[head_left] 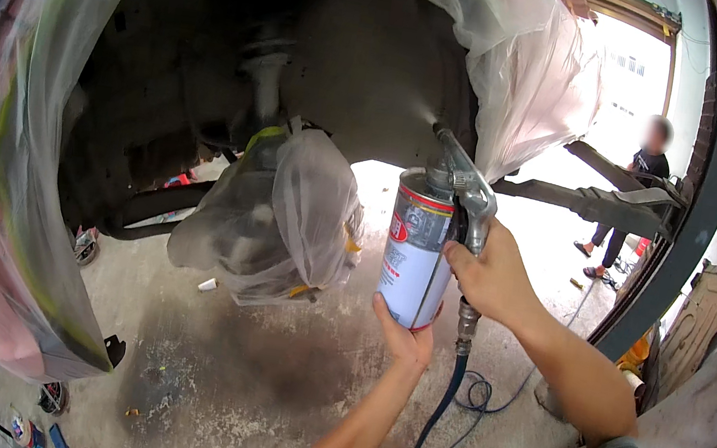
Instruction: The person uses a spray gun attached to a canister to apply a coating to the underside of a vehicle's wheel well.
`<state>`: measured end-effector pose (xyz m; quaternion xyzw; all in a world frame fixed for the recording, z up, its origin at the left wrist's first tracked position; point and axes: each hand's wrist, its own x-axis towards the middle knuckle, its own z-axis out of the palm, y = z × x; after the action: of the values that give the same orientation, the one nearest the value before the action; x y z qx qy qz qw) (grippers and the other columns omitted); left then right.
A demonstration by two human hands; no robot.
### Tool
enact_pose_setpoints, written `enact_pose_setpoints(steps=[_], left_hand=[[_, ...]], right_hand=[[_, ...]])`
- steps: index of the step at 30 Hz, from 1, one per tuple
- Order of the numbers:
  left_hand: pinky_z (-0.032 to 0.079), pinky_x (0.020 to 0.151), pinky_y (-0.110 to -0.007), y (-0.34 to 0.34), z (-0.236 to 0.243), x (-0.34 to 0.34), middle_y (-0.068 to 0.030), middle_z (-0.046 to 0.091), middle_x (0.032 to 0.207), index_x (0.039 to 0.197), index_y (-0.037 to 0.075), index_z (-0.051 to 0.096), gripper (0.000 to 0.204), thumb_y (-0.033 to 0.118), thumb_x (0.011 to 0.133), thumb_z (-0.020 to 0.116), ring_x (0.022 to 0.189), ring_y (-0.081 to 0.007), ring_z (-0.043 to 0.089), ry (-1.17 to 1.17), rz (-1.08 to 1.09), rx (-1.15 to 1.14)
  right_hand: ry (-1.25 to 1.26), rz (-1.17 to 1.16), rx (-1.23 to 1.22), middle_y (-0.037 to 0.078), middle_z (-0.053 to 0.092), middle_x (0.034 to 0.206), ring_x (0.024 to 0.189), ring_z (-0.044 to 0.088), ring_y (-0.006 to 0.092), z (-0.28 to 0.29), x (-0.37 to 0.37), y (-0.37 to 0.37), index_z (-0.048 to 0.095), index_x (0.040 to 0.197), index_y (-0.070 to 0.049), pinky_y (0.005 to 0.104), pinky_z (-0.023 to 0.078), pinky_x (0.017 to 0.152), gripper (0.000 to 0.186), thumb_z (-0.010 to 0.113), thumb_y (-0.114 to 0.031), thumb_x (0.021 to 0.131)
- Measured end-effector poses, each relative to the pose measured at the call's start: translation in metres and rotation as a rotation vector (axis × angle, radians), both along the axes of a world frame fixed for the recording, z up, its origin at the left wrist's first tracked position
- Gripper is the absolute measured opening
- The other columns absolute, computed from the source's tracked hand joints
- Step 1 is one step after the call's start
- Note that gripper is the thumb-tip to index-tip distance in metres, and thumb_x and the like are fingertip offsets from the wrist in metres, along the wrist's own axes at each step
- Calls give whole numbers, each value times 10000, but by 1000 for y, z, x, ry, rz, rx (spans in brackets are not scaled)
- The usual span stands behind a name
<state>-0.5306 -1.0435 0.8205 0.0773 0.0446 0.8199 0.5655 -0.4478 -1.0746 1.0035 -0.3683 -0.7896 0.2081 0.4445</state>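
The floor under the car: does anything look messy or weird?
Yes, a dark smudge spreads across the concrete floor below the plastic-wrapped wheel hub. It looks odd because the surrounding floor is paler. I can't tell what made it.

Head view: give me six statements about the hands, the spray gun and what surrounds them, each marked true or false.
1. The right hand grips the spray gun. True.
2. The left hand supports the can near its base. True.
3. The can lies on the floor. False: it is held roughly upright.
4. A blue hose hangs below the gun. True.
5. The nozzle points down. False: the nozzle points up into the wheel arch.
6. The arch's rim is uncovered. False: plastic sheeting drapes around it.
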Motion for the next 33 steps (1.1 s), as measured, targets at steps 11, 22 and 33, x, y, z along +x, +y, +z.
enact_pose_setpoints(steps=[11,22,33], left_hand=[[384,1026,-505,42,16,-17,-89,433,1394,1435,142,321,706,634,931,373,1273,-302,423,65,-97,-9],[384,1004,-502,6,-117,-29,-95,433,1398,1418,170,352,732,684,900,292,1268,-287,443,143,-470,-183],[481,883,-439,78,-45,-57,-110,547,1246,1344,116,432,691,640,917,289,1104,-291,555,306,-140,42]], right_hand=[[-83,-236,47,317,615,966,931,611,472,15,-32,-3,431,1193,55,476,486,839,487,616,-152,793],[-29,-171,-283,345,580,1044,993,584,478,-120,-45,22,399,1174,92,493,462,863,560,651,-211,777],[10,-221,105,309,611,969,921,614,470,-63,-78,-4,417,1198,94,470,491,830,518,627,-130,780]])
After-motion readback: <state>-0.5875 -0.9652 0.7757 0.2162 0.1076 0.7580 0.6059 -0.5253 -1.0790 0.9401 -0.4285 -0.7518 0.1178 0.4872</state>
